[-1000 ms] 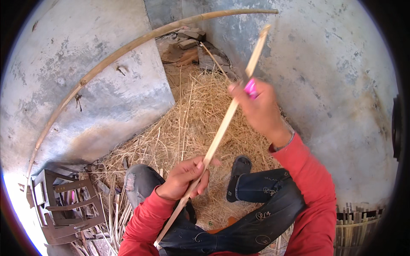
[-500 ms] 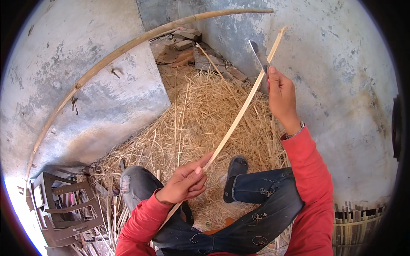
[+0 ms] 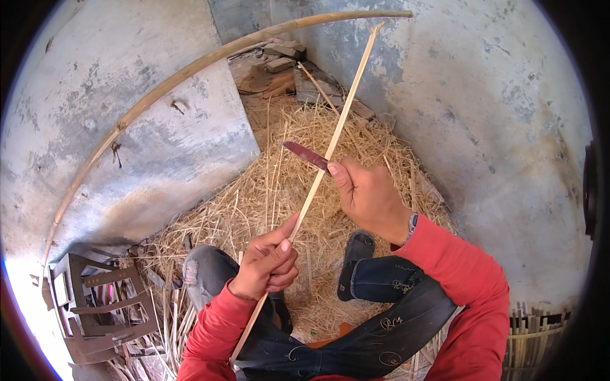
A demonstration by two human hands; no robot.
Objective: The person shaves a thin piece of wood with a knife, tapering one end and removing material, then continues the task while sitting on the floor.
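Right hand (image 3: pixel 375 197) grips knife (image 3: pixel 306 155) across pale strip (image 3: pixel 351 97)

Left hand (image 3: pixel 264 263) clasps the pale strip below the knife, whose reddish-brown blade points left. The strip slants up past dark jeans (image 3: pixel 387 330) and over heaped straw (image 3: pixel 238 206).

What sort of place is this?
Probably a rough, makeshift craft workspace: the walls are worn and patchy, a heap of straw-like scraps is spread between them, and the right hand holds a knife across a pale strip.
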